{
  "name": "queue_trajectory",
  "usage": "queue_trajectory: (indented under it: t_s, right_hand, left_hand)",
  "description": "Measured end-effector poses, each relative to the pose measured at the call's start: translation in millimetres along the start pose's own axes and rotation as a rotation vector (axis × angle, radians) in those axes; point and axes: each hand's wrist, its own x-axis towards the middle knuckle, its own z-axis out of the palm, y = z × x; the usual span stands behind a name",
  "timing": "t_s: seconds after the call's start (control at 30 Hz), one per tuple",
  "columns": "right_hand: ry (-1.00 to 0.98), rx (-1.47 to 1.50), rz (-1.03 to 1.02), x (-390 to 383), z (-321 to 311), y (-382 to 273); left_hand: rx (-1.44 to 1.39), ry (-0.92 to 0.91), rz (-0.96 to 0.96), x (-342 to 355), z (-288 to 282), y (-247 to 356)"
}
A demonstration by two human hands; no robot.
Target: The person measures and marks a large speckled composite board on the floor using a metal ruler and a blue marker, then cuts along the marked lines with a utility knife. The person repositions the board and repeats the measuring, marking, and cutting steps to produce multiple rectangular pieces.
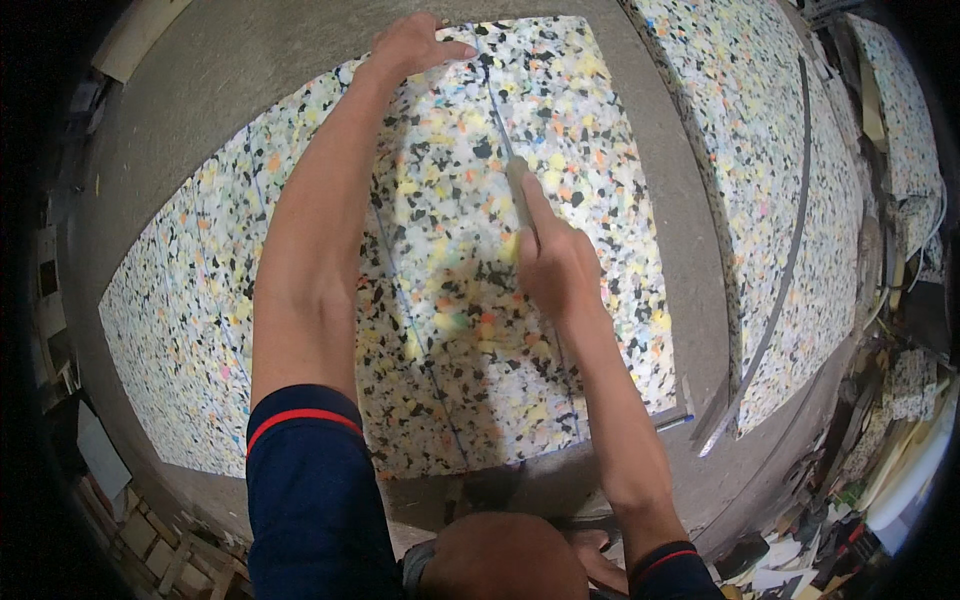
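A large slab of multicoloured speckled foam (pixel 435 180) lies flat, marked with several long blue lines. My left hand (pixel 410 45) rests at its far edge, thumb stretched out to the right, close to the tip of a long thin blade. My right hand (pixel 560 255) grips the handle of that long-bladed knife (pixel 500 125) with the index finger along it. The blade points away from me, along a blue line on the foam.
A second foam slab (pixel 755 135) lies to the right with a long dark strip (pixel 795 230) on it. Beyond are piled offcuts (pixel 900 470). Wooden pieces (pixel 175 560) lie at lower left on the concrete floor (pixel 230 50). A bare knee (pixel 500 560) shows at the bottom.
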Motion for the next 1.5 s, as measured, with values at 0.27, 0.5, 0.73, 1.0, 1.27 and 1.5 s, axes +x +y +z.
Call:
queue_trajectory:
  t_s: [0.27, 0.5, 0.73, 1.0, 1.27, 1.5]
  right_hand:
    - [-0.020, -0.074, 0.004, -79.2, -21.5, 4.5]
    - [0.012, -0.009, 0.009, -29.5, -4.0, -0.9]
    - [-0.087, -0.019, 0.105, -107.0, -29.0, 6.8]
    - [-0.041, -0.033, 0.090, -66.9, -6.9, 8.6]
    - [-0.075, -0.055, 0.048, -145.2, -29.0, 10.2]
    - [-0.077, -0.014, 0.159, -98.4, -11.6, 8.4]
  left_hand:
    - [-0.076, 0.066, 0.051, 0.4, 11.1, -22.4]
    - [-0.036, -0.046, 0.055, -4.7, -7.4, -8.2]
    - [-0.082, -0.007, -0.083, -38.3, -54.1, 38.9]
    - [-0.176, -0.017, 0.022, -40.4, -54.0, 36.9]
    - [-0.098, 0.048, -0.070, -54.0, -73.7, 53.1]
    - [-0.067, 0.064, -0.003, -46.4, -65.8, 45.5]
